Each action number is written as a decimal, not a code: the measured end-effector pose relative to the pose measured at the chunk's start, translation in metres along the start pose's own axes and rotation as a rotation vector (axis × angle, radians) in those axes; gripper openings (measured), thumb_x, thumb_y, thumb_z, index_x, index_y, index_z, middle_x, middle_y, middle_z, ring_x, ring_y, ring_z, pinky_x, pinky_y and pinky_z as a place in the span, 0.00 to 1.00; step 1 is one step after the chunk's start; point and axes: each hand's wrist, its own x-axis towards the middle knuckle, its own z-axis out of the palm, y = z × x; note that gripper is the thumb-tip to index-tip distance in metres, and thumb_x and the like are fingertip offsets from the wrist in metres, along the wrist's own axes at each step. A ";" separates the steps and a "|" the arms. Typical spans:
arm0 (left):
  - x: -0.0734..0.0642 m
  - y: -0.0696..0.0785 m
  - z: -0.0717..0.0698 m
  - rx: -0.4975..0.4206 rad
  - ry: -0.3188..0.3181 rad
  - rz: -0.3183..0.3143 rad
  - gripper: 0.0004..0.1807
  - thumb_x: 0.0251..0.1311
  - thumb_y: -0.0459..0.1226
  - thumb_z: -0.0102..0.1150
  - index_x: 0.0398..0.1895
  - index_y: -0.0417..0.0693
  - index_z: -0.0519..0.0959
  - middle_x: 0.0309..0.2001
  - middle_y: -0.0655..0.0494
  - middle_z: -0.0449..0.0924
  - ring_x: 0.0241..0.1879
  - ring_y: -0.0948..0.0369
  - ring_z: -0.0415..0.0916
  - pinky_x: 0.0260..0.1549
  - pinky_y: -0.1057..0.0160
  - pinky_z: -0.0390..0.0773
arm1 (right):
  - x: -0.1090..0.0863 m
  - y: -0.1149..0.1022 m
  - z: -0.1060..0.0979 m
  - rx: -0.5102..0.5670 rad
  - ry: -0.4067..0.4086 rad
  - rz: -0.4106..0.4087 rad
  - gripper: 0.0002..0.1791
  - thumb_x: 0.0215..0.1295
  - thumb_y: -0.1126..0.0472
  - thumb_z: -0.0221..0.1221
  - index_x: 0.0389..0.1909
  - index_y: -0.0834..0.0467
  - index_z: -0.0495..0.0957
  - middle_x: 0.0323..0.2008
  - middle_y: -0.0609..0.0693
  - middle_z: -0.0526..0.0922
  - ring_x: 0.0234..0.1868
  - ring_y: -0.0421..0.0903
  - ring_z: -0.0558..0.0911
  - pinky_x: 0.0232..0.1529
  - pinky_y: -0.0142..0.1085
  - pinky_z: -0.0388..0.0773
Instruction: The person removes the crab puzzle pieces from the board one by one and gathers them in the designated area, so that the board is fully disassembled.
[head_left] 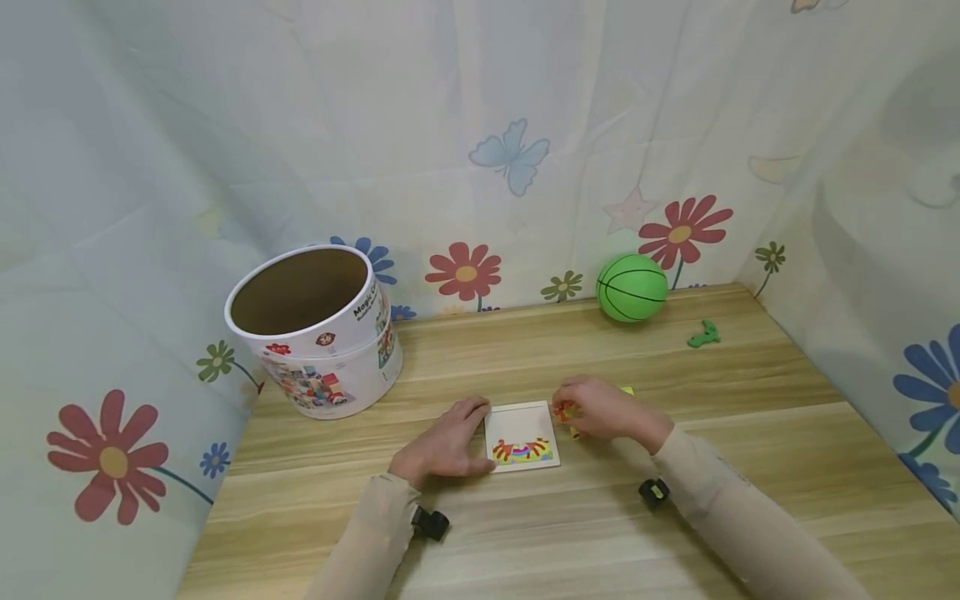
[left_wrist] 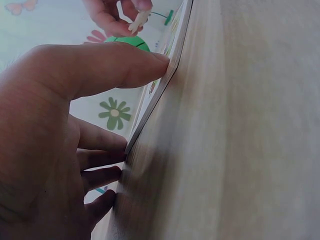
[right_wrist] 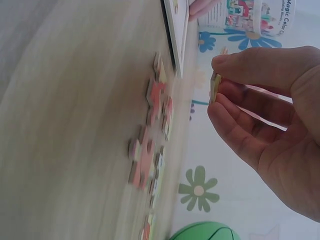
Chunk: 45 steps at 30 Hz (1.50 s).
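A square jigsaw tray (head_left: 516, 419) lies on the table, with assembled colourful pieces (head_left: 522, 451) filling its near part. My left hand (head_left: 448, 442) rests at the tray's left side, thumb at the near corner and fingertips by the far corner. Between thumb and fingertips, my right hand (head_left: 603, 408) pinches a small jigsaw piece (right_wrist: 215, 87), held above the table just right of the tray. Several loose jigsaw pieces (right_wrist: 143, 157), red and yellow on top, lie beneath that hand. From the head view the right hand hides most of them.
A large white bucket (head_left: 337, 367) with printed pictures stands at the back left. Near the back edge sits a green ball (head_left: 632, 288), and a small green toy figure (head_left: 703, 335) lies to its right. A flowered curtain (head_left: 420, 192) surrounds the table.
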 end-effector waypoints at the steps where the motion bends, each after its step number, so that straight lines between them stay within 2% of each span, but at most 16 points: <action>1: 0.000 0.000 0.000 0.003 0.000 0.001 0.52 0.49 0.56 0.67 0.72 0.37 0.59 0.72 0.47 0.57 0.72 0.51 0.55 0.70 0.53 0.59 | -0.001 0.001 -0.001 -0.006 0.003 -0.001 0.09 0.57 0.64 0.67 0.39 0.57 0.83 0.39 0.48 0.83 0.41 0.45 0.80 0.44 0.41 0.80; 8: 0.000 0.000 0.000 0.021 -0.003 0.007 0.52 0.49 0.57 0.67 0.72 0.37 0.59 0.72 0.47 0.57 0.71 0.51 0.55 0.70 0.53 0.59 | -0.015 0.010 -0.006 0.000 -0.002 0.037 0.09 0.56 0.64 0.67 0.38 0.57 0.83 0.39 0.48 0.82 0.42 0.46 0.80 0.45 0.42 0.80; 17: 0.000 0.001 0.002 0.013 -0.003 0.000 0.51 0.50 0.57 0.66 0.72 0.39 0.60 0.71 0.48 0.58 0.71 0.51 0.56 0.70 0.52 0.60 | -0.033 0.018 -0.011 -0.002 0.011 0.083 0.13 0.53 0.65 0.68 0.42 0.57 0.83 0.40 0.48 0.82 0.43 0.46 0.81 0.46 0.43 0.80; 24: 0.000 0.002 0.002 0.010 0.002 0.000 0.51 0.50 0.57 0.66 0.72 0.38 0.60 0.72 0.47 0.57 0.71 0.51 0.56 0.70 0.52 0.60 | -0.042 0.023 -0.013 0.037 -0.005 0.146 0.16 0.51 0.66 0.70 0.43 0.57 0.83 0.42 0.48 0.83 0.44 0.47 0.80 0.47 0.44 0.80; 30: 0.000 0.001 0.002 0.014 0.008 0.007 0.51 0.49 0.57 0.66 0.72 0.38 0.60 0.71 0.46 0.57 0.71 0.51 0.56 0.70 0.52 0.60 | -0.050 0.029 -0.014 0.008 0.024 0.127 0.14 0.50 0.68 0.69 0.40 0.58 0.83 0.39 0.48 0.83 0.41 0.46 0.81 0.44 0.43 0.81; 38: 0.001 -0.002 0.003 0.020 0.024 0.016 0.51 0.49 0.57 0.66 0.72 0.38 0.60 0.71 0.46 0.58 0.71 0.51 0.56 0.70 0.52 0.61 | -0.059 0.034 -0.016 0.010 0.015 0.148 0.16 0.50 0.70 0.67 0.43 0.60 0.83 0.42 0.51 0.84 0.44 0.50 0.82 0.48 0.48 0.80; 45: 0.001 -0.002 0.002 0.021 0.016 0.009 0.52 0.49 0.58 0.66 0.72 0.38 0.60 0.71 0.46 0.58 0.71 0.51 0.56 0.70 0.52 0.61 | -0.064 0.043 -0.013 0.002 0.029 0.134 0.16 0.47 0.72 0.68 0.41 0.60 0.84 0.39 0.51 0.85 0.41 0.48 0.82 0.46 0.46 0.81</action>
